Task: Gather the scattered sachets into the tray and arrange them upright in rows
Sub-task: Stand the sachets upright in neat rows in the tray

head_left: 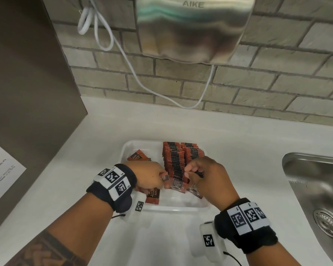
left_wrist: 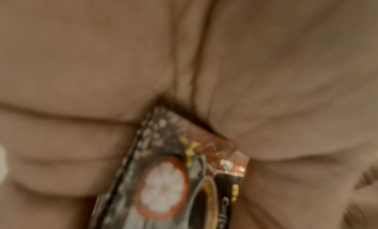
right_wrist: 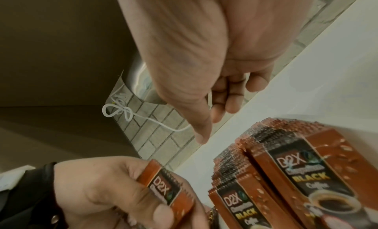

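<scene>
The left hand (head_left: 150,176) pinches one sachet (head_left: 164,177) upright, seemingly ready to slot in, while the right hand (head_left: 206,175) pinches a dark sachet edge (head_left: 198,172), probably steadying the upright rows (head_left: 178,158) in the tray (head_left: 173,205), a loose sachet (head_left: 137,156) lying beyond.

- You're at a washroom or pantry counter: a steel hand dryer (head_left: 194,29) hangs on the brick wall (head_left: 277,81).
- A steel sink (head_left: 315,191) sits at the worktop's (head_left: 229,131) right edge.

Head high — wrists close, sachets (right_wrist: 286,175) shared
</scene>
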A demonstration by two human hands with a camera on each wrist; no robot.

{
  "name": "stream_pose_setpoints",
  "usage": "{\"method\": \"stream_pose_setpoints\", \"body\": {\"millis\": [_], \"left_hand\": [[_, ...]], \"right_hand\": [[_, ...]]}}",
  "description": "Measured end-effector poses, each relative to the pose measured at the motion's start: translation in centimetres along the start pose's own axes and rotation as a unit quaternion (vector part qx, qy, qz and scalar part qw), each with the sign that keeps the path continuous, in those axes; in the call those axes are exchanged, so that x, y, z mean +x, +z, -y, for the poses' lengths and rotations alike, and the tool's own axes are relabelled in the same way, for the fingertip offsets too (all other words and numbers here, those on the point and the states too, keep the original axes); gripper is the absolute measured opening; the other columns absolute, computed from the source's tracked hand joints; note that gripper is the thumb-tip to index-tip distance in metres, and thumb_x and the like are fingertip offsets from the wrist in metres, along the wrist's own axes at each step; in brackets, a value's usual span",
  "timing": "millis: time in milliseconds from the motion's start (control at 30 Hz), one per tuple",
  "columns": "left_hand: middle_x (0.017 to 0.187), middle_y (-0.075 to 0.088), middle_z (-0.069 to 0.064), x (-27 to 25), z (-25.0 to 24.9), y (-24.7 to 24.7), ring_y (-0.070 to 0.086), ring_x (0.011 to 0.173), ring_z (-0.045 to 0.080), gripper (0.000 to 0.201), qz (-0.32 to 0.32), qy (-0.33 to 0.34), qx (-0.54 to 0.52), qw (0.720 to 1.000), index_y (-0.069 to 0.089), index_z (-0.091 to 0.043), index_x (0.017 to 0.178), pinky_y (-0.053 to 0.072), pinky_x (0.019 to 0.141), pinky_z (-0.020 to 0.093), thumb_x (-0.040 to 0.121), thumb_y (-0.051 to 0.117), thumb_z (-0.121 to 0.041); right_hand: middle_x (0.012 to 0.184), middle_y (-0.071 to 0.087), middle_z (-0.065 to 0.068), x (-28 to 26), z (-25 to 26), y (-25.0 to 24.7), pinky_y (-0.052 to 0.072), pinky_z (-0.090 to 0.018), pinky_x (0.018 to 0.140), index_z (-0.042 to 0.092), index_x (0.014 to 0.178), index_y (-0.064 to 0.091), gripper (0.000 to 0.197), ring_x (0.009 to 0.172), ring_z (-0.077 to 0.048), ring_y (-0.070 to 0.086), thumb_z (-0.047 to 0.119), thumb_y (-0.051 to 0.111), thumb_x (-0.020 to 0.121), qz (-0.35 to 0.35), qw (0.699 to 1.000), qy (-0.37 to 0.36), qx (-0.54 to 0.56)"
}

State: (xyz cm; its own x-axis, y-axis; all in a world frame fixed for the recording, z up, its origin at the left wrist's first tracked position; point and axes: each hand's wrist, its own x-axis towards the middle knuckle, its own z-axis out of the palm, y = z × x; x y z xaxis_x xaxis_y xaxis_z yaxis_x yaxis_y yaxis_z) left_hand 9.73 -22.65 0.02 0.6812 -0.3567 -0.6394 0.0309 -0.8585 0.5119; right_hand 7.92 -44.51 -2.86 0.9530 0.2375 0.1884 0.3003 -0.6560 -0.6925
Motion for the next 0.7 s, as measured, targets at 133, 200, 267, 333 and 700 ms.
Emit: {"method": "stream_pose_setpoints", "body": {"millis": [133, 200, 267, 333, 700], "left_hand": [[0.100, 0.072, 0.001, -0.5, 1.0, -0.5, 0.073, 0.097, 0.020, 0.011, -0.046, 0.078, -0.175, 0.980, 0.069, -0.020, 0.107, 0.061, 0.088, 0.041, 0.097, 0.066, -0.023], [0.100, 0.073, 0.003, -1.0, 1.0, -0.8, 0.073, 0.100, 0.024, 0.014, -0.068, 0.127, -0.242, 0.960, 0.069, -0.015, 0.106, 0.060, 0.089, 0.045, 0.095, 0.070, -0.023], [0.094, 0.073, 0.000, -1.5, 1.0, -1.0, 0.072, 0.098, 0.025, 0.011, -0.094, 0.152, -0.274, 0.945, 0.069, -0.015, 0.102, 0.060, 0.088, 0.047, 0.093, 0.072, -0.022], [0.088, 0.072, -0.007, -1.9, 1.2, -1.3, 0.071, 0.093, 0.015, 0.008, -0.118, 0.162, -0.298, 0.933, 0.069, -0.017, 0.101, 0.061, 0.087, 0.044, 0.093, 0.072, -0.016], [0.115, 0.065, -0.001, -1.8, 5.1, -3.2, 0.061, 0.101, 0.018, 0.019, -0.224, 0.027, 0.050, 0.973, 0.068, -0.018, 0.114, 0.047, 0.085, 0.026, 0.098, 0.059, -0.022]], "right_hand": [[0.090, 0.067, 0.012, 0.3, 2.1, 0.4, 0.045, -0.008, 0.079, 0.024, 0.095, 0.071, 0.019, 0.092, -0.001, 0.060, 0.013, 0.080, 0.082, 0.043, 0.997, -0.007, 0.067], [0.091, 0.068, 0.013, 0.9, 3.0, 0.8, 0.046, -0.009, 0.080, 0.024, 0.100, 0.070, 0.021, 0.091, -0.001, 0.061, 0.014, 0.079, 0.083, 0.043, 0.996, -0.012, 0.075], [0.090, 0.068, 0.014, 1.7, 3.8, 0.9, 0.045, -0.007, 0.078, 0.024, 0.102, 0.070, 0.021, 0.088, 0.000, 0.061, 0.015, 0.077, 0.084, 0.031, 0.997, -0.017, 0.066], [0.087, 0.068, 0.016, 2.5, 4.7, 0.7, 0.045, -0.007, 0.075, 0.025, 0.101, 0.069, 0.018, 0.086, 0.002, 0.061, 0.017, 0.076, 0.086, 0.025, 0.997, -0.021, 0.064], [0.078, 0.068, 0.016, 7.2, 7.1, -1.8, 0.041, -0.003, 0.064, 0.026, 0.087, 0.070, 0.011, 0.075, 0.007, 0.060, 0.017, 0.067, 0.092, -0.029, 0.998, 0.031, 0.038]]}}
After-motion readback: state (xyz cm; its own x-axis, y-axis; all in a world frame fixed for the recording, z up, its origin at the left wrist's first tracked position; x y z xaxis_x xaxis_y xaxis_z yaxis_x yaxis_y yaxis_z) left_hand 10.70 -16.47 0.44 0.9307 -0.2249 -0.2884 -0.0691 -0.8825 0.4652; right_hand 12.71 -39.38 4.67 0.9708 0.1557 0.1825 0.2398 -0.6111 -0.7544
